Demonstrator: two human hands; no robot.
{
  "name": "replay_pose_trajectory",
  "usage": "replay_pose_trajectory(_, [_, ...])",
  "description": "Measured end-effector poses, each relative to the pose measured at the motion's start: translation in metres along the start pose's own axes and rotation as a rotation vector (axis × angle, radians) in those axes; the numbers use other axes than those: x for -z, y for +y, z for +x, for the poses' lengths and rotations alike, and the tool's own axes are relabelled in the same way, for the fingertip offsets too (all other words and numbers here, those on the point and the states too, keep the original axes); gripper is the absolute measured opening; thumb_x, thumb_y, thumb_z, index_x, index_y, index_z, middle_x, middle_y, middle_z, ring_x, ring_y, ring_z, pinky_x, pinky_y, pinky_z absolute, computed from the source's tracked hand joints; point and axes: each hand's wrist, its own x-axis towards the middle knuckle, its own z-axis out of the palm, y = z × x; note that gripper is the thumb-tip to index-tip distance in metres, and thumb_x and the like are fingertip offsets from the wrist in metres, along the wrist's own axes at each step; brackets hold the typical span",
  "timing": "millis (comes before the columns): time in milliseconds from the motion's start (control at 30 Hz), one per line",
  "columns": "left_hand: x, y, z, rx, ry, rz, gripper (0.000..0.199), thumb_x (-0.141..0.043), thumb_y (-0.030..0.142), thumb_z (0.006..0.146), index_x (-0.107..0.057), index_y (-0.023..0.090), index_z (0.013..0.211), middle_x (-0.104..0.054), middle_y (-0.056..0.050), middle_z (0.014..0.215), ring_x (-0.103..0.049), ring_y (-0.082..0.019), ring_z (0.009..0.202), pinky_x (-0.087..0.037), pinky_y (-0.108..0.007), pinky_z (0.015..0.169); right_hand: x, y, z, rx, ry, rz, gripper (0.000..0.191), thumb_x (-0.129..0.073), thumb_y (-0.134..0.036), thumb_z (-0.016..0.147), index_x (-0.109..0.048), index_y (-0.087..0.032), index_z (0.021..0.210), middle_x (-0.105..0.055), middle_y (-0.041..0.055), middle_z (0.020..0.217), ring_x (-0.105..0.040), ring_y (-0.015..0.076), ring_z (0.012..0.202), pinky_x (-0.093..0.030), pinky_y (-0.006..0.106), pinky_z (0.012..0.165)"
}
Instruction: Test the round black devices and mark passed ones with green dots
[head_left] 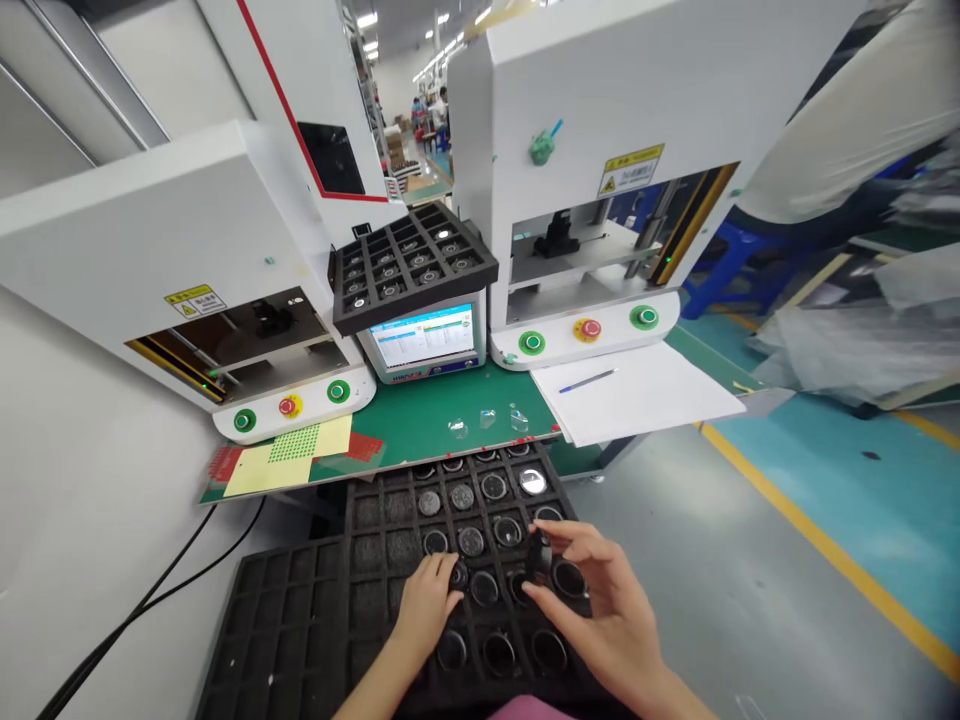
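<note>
My right hand [607,600] pinches a round black part [538,553], tilted on edge, between thumb and fingers above the black foam tray [375,575]. My left hand [427,605] is closed on another small round black part [458,576] at the tray's middle; whether it rests in its compartment I cannot tell. Around both hands, several compartments hold round black parts with ring-like rims, such as the one below the left hand [452,650]. A part with a bright, reflective face [533,482] lies toward the far right of the tray.
Another divided black tray [281,620] extends to the left. Beyond stands a green bench [420,420] with two white press machines [300,230] [600,90], a screen [424,335] under a filled tray [412,262], clear film pieces [487,418], paper sheets [637,400] and a pen [589,381]. A person's sleeve [847,130] shows at right.
</note>
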Motion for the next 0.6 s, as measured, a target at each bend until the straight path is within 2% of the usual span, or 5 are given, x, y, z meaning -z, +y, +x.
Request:
replay_pose_trajectory(100, [0.026,-0.007,0.011,0.02,0.074,-0.158,0.068,-0.071,0.005,0.07,-0.053,0.023,0.133,-0.07,-0.007,0.11,-0.068,-0.022,0.099,-0.058,-0.036,0.086,0.0,0.027,0.016,0.016,-0.062,-0.161,0.023,-0.067,-0.02,0.079,-0.049,-0.025,0.093,-0.066,0.0067,0.104,-0.067,0.0198,0.095,-0.056,0.03,0.079])
replay_pose_trajectory(233, [0.075,-0.022,0.063,0.017,0.208,-0.696,0.054,-0.07,0.014,0.069,-0.065,0.029,0.12,-0.068,-0.005,0.113,-0.065,-0.022,0.103,-0.056,-0.036,0.087,-0.02,0.081,0.069,-0.113,-0.486,-0.287,0.03,-0.063,-0.011,0.074,-0.053,-0.023,0.1,-0.066,0.0068,0.108,-0.064,0.0231,0.102,-0.051,0.038,0.089])
replay_pose_trajectory(300, [0.091,-0.03,0.101,-0.007,0.253,-0.806,0.043,-0.071,0.02,0.067,-0.07,0.027,0.109,-0.068,-0.005,0.11,-0.065,-0.022,0.1,-0.057,-0.035,0.085,-0.039,0.111,0.105,-0.138,-0.599,-0.31,0.035,-0.067,-0.007,0.069,-0.056,-0.022,0.099,-0.067,0.006,0.104,-0.064,0.024,0.102,-0.05,0.039,0.09])
replay_pose_trajectory(467, [0.088,-0.054,0.198,0.023,0.449,-0.89,0.037,-0.066,0.035,0.071,-0.063,0.017,0.103,-0.07,-0.012,0.102,-0.069,-0.023,0.091,-0.058,-0.039,0.082,-0.089,0.174,0.201,-0.105,-0.608,-0.362,0.024,-0.071,-0.018,0.078,-0.06,-0.015,0.099,-0.067,0.0047,0.097,-0.065,0.0203,0.092,-0.053,0.038,0.084])
replay_pose_trajectory(600, [0.072,-0.079,0.25,0.081,0.559,-0.909,0.036,-0.064,0.04,0.071,-0.059,0.015,0.098,-0.069,-0.018,0.107,-0.068,-0.027,0.1,-0.053,-0.045,0.092,-0.118,0.213,0.246,-0.099,-0.645,-0.417,0.026,-0.059,-0.032,0.092,-0.06,-0.014,0.111,-0.063,0.0065,0.109,-0.063,0.0189,0.095,-0.054,0.04,0.083])
